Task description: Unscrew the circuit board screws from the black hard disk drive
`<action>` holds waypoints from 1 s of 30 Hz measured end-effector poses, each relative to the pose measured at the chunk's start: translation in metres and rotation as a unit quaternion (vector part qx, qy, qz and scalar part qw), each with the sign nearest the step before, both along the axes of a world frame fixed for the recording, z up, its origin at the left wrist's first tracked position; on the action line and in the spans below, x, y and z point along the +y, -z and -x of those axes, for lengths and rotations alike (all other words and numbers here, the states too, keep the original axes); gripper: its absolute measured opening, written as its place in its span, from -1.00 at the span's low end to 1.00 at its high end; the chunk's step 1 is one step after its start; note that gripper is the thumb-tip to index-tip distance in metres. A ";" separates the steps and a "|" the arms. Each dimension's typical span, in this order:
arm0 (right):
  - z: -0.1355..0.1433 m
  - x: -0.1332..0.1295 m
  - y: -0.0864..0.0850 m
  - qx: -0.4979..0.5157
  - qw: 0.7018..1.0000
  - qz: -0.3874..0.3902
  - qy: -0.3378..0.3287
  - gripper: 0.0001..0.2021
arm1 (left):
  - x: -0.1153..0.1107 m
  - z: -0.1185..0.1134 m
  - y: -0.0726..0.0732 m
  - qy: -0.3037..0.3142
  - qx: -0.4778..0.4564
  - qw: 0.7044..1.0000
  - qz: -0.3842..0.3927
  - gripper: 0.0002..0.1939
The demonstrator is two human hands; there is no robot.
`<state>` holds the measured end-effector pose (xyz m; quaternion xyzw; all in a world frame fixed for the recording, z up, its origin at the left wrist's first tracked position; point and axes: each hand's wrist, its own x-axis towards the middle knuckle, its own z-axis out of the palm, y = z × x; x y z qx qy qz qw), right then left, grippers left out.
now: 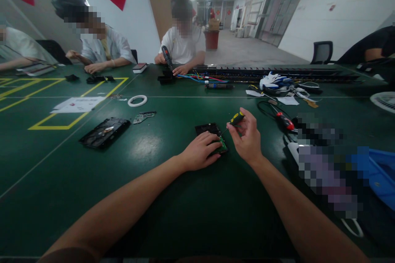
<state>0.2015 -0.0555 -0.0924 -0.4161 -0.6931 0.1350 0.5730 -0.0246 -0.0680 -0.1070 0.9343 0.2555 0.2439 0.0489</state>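
Right hand (248, 139) is clamping the yellow-and-black screwdriver (237, 118); left hand (200, 152) is lying over the black-cased device (205, 128), can't tell if gripping or only pressing. Seems partway from where I'm standing: green board (222, 144) is showing but sitting in the casing, so unfastening is probably remaining, while a black shell (105, 132) and loose circuit board (144, 116) are lying apart to the left. Device is resting on the green table (148, 205), under the left fingers, just left of the right-hand grip.
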 end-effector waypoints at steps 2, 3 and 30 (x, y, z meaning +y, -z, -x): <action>0.000 0.000 -0.001 -0.006 1.000 -0.004 0.006 -0.34 | 0.000 0.000 0.000 0.002 -0.001 1.000 0.000 -0.59; 0.000 -0.001 -0.001 -0.010 1.000 -0.007 0.009 -0.34 | 0.001 0.000 0.001 0.004 -0.001 1.000 0.000 -0.59; -0.001 -0.001 -0.004 -0.034 0.999 -0.019 0.009 -0.34 | 0.001 0.000 -0.002 0.009 0.001 1.000 -0.003 -0.58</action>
